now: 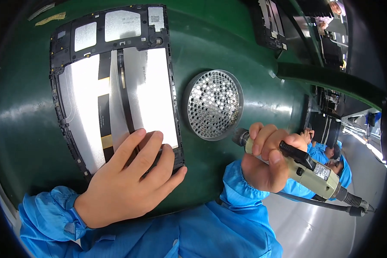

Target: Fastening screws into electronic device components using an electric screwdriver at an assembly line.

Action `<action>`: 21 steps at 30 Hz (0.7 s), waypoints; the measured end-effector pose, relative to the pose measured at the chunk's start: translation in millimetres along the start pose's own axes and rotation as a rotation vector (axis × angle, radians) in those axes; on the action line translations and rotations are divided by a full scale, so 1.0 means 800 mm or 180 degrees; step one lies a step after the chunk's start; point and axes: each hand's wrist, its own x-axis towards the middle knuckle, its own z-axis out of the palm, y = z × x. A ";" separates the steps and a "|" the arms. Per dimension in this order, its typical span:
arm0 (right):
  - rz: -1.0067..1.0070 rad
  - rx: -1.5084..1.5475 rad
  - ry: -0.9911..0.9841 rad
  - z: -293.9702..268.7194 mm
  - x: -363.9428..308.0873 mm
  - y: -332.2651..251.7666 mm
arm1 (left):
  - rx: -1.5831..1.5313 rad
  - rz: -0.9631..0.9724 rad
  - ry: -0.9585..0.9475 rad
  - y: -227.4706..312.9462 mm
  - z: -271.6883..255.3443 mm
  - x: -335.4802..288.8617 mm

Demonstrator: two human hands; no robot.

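A black tablet frame (152, 96) with silvery metal plates and dark flat ribbon strips lies on the green work surface to the left. Across its near end rests my left hand (129, 180), fingers spread and laid over the frame. My right hand (266, 150) is wrapped round a pale olive electric screwdriver (316, 174), thumb beside its black lever. The tool's dark nose points left, close to the rim of a round metal screw tray (213, 105). Many holes dot that tray, some holding what look like small screws. The screwdriver's bit cannot be made out.
Another black tablet frame (271, 26) lies at the far right. A green curved rail (331, 81) crosses the right side. Yellowish strip (50, 18) sits at the far left. People in blue workwear (318, 151) are at the right, and the tool's cable (318, 203) runs rightward.
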 end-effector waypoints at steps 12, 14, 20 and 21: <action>0.0139 -0.0073 0.0029 0.003 0.001 0.004 | -0.0184 0.0026 0.0216 -0.004 0.005 -0.007; 0.0154 -0.0053 0.0037 0.003 0.000 0.005 | -0.0194 0.0050 0.0224 -0.005 0.003 -0.009; 0.0130 -0.0094 -0.0028 0.000 -0.001 0.007 | -0.0285 0.0280 -0.0016 -0.008 -0.007 -0.016; 0.0086 -0.0193 0.0042 0.002 -0.002 0.007 | -0.0334 0.0220 0.0001 -0.009 -0.007 -0.018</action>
